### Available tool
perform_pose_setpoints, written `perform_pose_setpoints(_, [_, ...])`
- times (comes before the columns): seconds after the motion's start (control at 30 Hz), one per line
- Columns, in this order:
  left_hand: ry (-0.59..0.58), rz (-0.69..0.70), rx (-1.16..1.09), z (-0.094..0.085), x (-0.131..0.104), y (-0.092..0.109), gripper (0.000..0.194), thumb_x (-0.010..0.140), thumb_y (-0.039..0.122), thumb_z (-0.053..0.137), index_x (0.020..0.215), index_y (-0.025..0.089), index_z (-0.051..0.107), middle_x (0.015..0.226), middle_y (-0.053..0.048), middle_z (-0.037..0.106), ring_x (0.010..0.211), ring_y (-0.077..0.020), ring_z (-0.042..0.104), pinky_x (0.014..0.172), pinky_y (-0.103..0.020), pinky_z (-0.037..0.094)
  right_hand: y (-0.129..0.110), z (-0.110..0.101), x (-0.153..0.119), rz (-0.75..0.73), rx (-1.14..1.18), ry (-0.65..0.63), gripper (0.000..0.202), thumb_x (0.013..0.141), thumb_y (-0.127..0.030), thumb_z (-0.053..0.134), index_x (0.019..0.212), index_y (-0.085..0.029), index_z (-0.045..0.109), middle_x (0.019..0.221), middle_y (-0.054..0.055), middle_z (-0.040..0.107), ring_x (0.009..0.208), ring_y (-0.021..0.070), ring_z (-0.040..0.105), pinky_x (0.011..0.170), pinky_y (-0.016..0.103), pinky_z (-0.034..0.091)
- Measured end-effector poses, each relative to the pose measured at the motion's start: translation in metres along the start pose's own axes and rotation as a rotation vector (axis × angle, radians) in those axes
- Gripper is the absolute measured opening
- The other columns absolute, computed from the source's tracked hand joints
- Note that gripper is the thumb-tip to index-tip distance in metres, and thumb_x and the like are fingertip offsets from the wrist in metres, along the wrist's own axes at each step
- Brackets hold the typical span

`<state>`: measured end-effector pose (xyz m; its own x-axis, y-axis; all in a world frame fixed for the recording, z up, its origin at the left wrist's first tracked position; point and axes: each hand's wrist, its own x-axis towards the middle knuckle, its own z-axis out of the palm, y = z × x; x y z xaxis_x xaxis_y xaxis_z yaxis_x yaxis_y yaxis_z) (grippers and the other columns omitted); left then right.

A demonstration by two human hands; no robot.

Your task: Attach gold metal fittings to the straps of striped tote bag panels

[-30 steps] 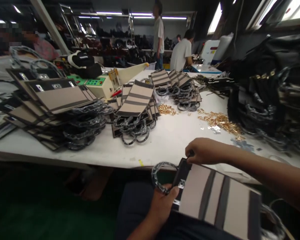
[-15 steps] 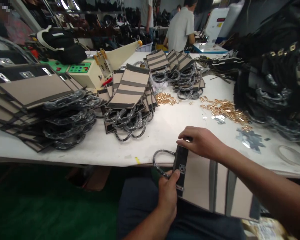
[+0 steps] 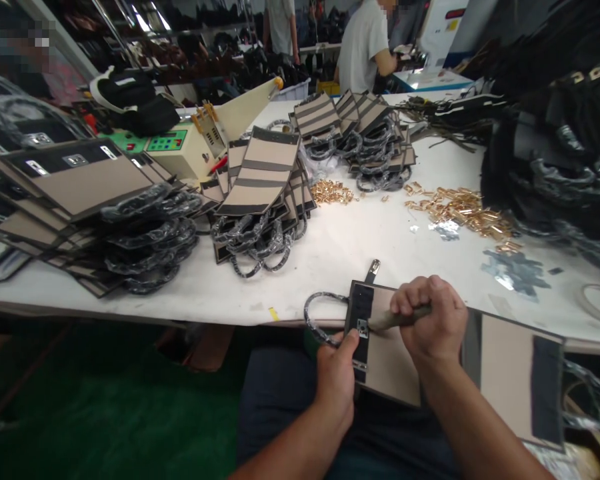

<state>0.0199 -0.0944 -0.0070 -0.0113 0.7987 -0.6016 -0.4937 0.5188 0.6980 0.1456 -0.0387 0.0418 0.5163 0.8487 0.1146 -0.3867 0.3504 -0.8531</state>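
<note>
A beige bag panel with black bands lies across my lap and the table's front edge. My left hand grips its black edge band, thumb beside a small square metal plate. From this edge loops a plastic-wrapped handle, and a strap tab with a metal fitting sticks out above. My right hand is closed around a grey-brown tool, whose blurred end points at the metal plate. I cannot make out the tool's exact kind or whether it touches.
Stacks of similar panels with wrapped handles stand on the white table. Gold fittings and flat silver plates lie at the right. A cream machine stands behind. Black bags pile up at right; a person works beyond.
My right hand has left the panel's top corner, moved right and closed around the tool. The strap tab now shows. My left hand keeps its grip on the panel.
</note>
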Motion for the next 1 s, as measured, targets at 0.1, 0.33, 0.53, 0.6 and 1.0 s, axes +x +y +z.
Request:
perform_pose_setpoints(0.1, [0.012, 0.018, 0.022, -0.001, 0.001, -0.002, 0.046, 0.068, 0.051, 0.09, 0.087, 0.011, 0.081, 0.08, -0.01, 0.077, 0.075, -0.0243, 0.073, 0.07, -0.031, 0.054, 0.0, -0.004, -0.006, 0.024, 0.016, -0.061, 0.044, 0.098, -0.038, 0.069, 0.064, -0.022, 0.044, 0.06, -0.007, 0.038, 0.048, 0.0111, 0.041, 0.049, 0.028, 0.039])
perform_pose_setpoints(0.33, [-0.033, 0.063, 0.029, 0.003, -0.004, 0.009, 0.04, 0.072, 0.048, 0.089, 0.087, 0.011, 0.08, 0.078, -0.009, 0.077, 0.071, -0.0228, 0.071, 0.069, -0.031, 0.052, -0.001, 0.014, -0.023, -0.175, -0.481, -0.503, 0.043, 0.101, -0.032, 0.065, 0.061, -0.022, 0.053, 0.061, -0.001, 0.054, 0.057, 0.0149, 0.05, 0.058, 0.032, 0.038])
perform_pose_setpoints(0.53, [-0.054, 0.001, 0.009, -0.002, -0.005, 0.011, 0.039, 0.068, 0.045, 0.091, 0.082, 0.011, 0.079, 0.07, -0.009, 0.076, 0.06, -0.0215, 0.069, 0.062, -0.031, 0.052, -0.009, 0.042, 0.0, 0.094, -0.617, -0.661, 0.048, 0.098, -0.047, 0.067, 0.06, -0.022, 0.052, 0.052, -0.003, 0.049, 0.05, 0.0131, 0.044, 0.052, 0.029, 0.033])
perform_pose_setpoints(0.6, [-0.055, 0.014, 0.023, -0.005, -0.004, 0.009, 0.037, 0.068, 0.045, 0.09, 0.079, 0.011, 0.079, 0.069, -0.01, 0.075, 0.059, -0.0209, 0.068, 0.059, -0.029, 0.051, -0.01, 0.044, 0.006, 0.147, -0.525, -0.587, 0.05, 0.099, -0.051, 0.066, 0.059, -0.023, 0.052, 0.05, -0.003, 0.05, 0.046, 0.0132, 0.044, 0.049, 0.029, 0.035])
perform_pose_setpoints(1.0, [-0.039, 0.055, 0.012, -0.004, 0.002, 0.003, 0.028, 0.069, 0.038, 0.085, 0.07, 0.012, 0.073, 0.065, -0.005, 0.071, 0.056, -0.0152, 0.062, 0.053, -0.024, 0.044, -0.003, 0.044, -0.002, 0.037, -0.707, -0.756, 0.051, 0.1, -0.04, 0.064, 0.055, -0.021, 0.049, 0.051, -0.004, 0.048, 0.05, 0.0117, 0.043, 0.05, 0.028, 0.033])
